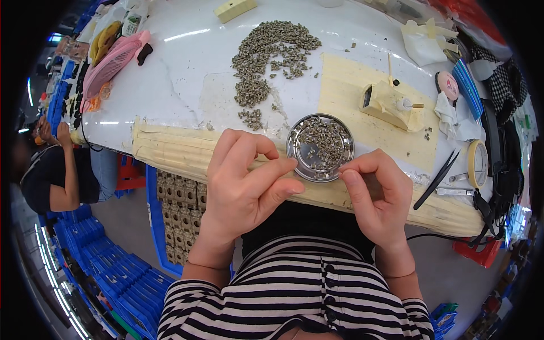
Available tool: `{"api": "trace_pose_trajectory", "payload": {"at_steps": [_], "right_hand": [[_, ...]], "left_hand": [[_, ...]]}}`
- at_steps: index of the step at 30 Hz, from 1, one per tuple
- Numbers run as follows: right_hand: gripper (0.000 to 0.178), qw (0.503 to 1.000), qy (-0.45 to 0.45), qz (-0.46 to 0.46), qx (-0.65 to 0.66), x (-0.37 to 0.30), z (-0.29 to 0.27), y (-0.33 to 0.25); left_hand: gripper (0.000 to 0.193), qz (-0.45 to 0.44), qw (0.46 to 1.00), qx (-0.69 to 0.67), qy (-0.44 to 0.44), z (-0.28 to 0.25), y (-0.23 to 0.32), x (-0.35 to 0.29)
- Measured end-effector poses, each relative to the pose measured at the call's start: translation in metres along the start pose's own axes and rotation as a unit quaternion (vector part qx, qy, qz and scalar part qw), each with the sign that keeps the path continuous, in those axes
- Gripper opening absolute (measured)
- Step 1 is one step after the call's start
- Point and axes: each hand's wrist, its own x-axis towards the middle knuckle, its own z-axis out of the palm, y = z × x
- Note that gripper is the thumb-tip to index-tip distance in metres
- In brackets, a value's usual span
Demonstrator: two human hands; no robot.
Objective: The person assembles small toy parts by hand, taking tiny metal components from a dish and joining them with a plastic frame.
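A round, shiny metal dish (293,139) stands at the table's front edge with many small metal parts (326,139) in it. Left of it is my left hand (241,187), thumb and forefinger apart, the forefinger's tip close to the rim. Nothing shows between those fingers. At the dish's right front rim, my right hand (381,195) has its thumb and forefinger pinched together. Whatever they hold, if anything, is too small to make out. Behind the dish spreads a large heap of the same kind of small metal parts (272,48).
A taped block with a stick (391,107) stands right of the dish. Black tweezers (436,180) and a tape roll (477,164) lie farther right. A pink mesh bag (116,65) lies far left. Below is a blue crate (153,212) of metal blocks; another person (62,170) sits at left.
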Motion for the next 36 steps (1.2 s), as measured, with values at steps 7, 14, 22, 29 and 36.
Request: {"api": "trace_pose_trajectory", "payload": {"at_steps": [7,14,22,29,36], "right_hand": [[0.007,1.0,-0.002,-0.007,-0.014,0.0,0.001,-0.001],[0.007,1.0,0.001,-0.015,-0.022,0.0,0.001,0.0],[0.009,0.999,-0.003,-0.026,-0.048,0.0,0.002,-0.002],[0.017,0.988,-0.042,-0.09,-0.116,0.004,0.006,-0.002],[0.017,0.974,-0.055,-0.12,-0.187,0.002,0.01,0.0]], "left_hand": [[0.06,0.034,0.992,0.117,-0.027,0.009,0.005,-0.002],[0.055,0.019,0.999,0.035,-0.008,0.008,0.003,-0.005],[0.02,-0.042,0.996,-0.011,0.077,0.002,-0.001,-0.007],[0.023,-0.046,0.998,-0.039,0.019,0.0,0.001,-0.01],[0.024,-0.036,0.998,-0.047,0.001,0.009,0.003,-0.015]]}}
